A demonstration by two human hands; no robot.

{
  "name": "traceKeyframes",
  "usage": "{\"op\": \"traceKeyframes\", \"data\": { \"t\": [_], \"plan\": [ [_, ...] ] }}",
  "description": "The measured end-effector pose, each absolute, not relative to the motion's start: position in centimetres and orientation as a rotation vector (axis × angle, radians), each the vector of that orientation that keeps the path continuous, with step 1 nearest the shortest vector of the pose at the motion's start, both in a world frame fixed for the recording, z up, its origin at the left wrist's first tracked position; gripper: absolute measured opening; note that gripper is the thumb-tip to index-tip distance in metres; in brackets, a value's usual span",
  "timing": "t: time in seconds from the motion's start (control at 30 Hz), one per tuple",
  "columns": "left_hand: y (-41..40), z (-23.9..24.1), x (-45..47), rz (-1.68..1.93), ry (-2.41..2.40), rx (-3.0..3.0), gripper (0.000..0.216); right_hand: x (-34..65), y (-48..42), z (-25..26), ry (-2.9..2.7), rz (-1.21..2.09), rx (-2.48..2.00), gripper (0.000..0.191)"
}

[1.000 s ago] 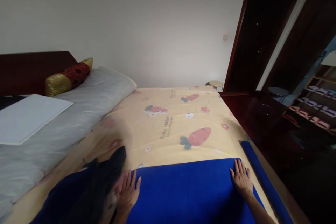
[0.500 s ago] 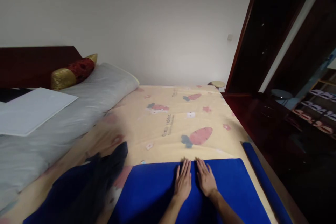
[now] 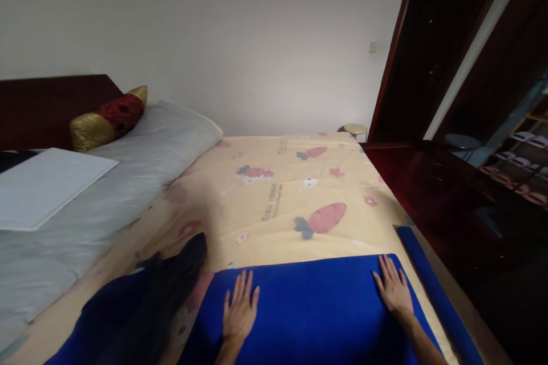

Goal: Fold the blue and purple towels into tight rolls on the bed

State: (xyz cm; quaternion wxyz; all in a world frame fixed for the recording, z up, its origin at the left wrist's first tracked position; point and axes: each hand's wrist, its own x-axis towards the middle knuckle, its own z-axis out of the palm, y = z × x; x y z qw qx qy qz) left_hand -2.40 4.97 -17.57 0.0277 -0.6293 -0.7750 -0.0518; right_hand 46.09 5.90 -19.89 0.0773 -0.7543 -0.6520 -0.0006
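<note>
A blue cloth (image 3: 312, 308) lies flat on the bed, its near part running out of the bottom of the view. My left hand (image 3: 240, 308) rests palm down near its far left corner, fingers stretched out and holding nothing. Near the far right corner my right hand (image 3: 394, 286) lies flat on the cloth too, fingers spread. To the right of it a narrow, long blue piece (image 3: 436, 291), rolled or folded, lies along the bed's edge. A dark blue and black heap of fabric (image 3: 145, 302) sits to the left of the cloth.
The bed has a yellow sheet (image 3: 317, 182) printed with carrots and rabbits. At left are a grey covered bolster or quilt (image 3: 171, 137), a white board (image 3: 51, 185) and a red-gold cushion (image 3: 111, 117). Beyond the bed stand a stool (image 3: 355, 129) and a shoe rack (image 3: 520, 165).
My hands have slid apart from the middle of the cloth's far edge, the left one leftward and the right one rightward. The cloth stays in place.
</note>
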Motion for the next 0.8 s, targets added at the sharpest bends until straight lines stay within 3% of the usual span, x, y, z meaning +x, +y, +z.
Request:
{"op": "traceKeyframes", "data": {
  "t": [0.23, 0.4, 0.6, 0.8],
  "plan": [
    [4.4, -17.1, -8.6, -0.106, -2.578, -1.691, 0.062, 50.2, 5.6, -20.6, -1.840, -0.039, -2.382, 0.078],
    [3.0, -16.1, 0.7, -0.309, -2.241, -1.893, 0.058, 43.6, 5.1, -18.4, -1.917, -0.123, -2.178, 0.077],
    [-1.4, -17.4, 14.0, -0.413, -1.780, -2.223, 0.062, 29.6, -0.2, -17.6, -2.248, 0.238, -1.743, 0.052],
    [-3.8, -19.8, 15.0, -0.396, -1.688, -2.255, 0.067, 27.3, -3.2, -17.4, -2.323, 0.450, -1.641, 0.050]
  ]
}}
